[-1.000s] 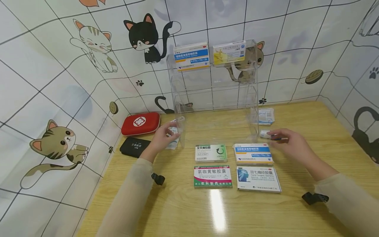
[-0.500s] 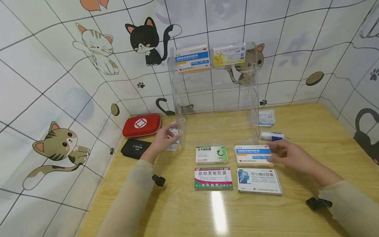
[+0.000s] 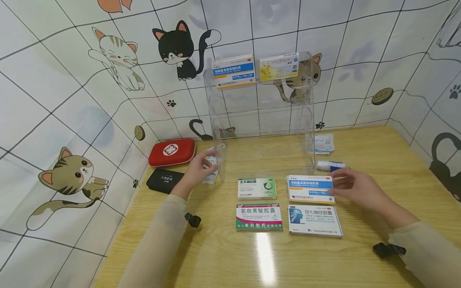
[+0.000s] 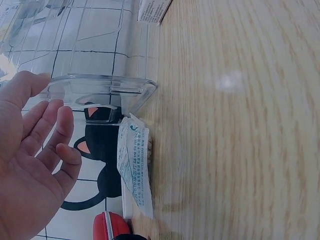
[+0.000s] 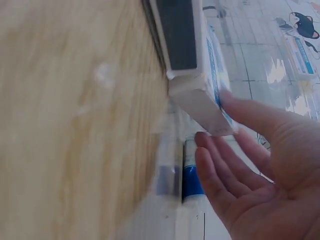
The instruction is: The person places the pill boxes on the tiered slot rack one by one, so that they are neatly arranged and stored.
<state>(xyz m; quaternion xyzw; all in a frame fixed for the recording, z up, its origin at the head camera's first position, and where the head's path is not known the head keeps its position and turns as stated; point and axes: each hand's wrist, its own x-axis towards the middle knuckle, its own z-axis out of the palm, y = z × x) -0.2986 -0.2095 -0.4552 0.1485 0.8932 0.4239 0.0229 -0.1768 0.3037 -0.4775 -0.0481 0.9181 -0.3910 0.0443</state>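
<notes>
My right hand (image 3: 336, 186) holds the right end of a blue-and-white medicine box (image 3: 310, 189). In the right wrist view the thumb lies on the top face of the box (image 5: 192, 75), that end is tilted up off the table, and the fingers (image 5: 215, 170) spread below it. My left hand (image 3: 207, 162) is open with relaxed fingers at the left front corner of a clear acrylic rack (image 3: 259, 116). The left wrist view shows the palm (image 4: 30, 165) facing the rack's edge (image 4: 100, 85), with a white sachet (image 4: 134, 170) lying by it.
Two boxes (image 3: 233, 71) (image 3: 279, 66) stand on the rack's top tier. A green box (image 3: 257, 188), a red-and-green box (image 3: 259, 216) and a white box (image 3: 315, 220) lie in front. A blue-and-white tube (image 3: 331, 165), a red pouch (image 3: 172, 152) and a black pouch (image 3: 165, 180) lie nearby.
My right hand let go of the tube, left it on the table, came down to the blue-and-white box and tipped its right end up. The left hand stayed by the rack.
</notes>
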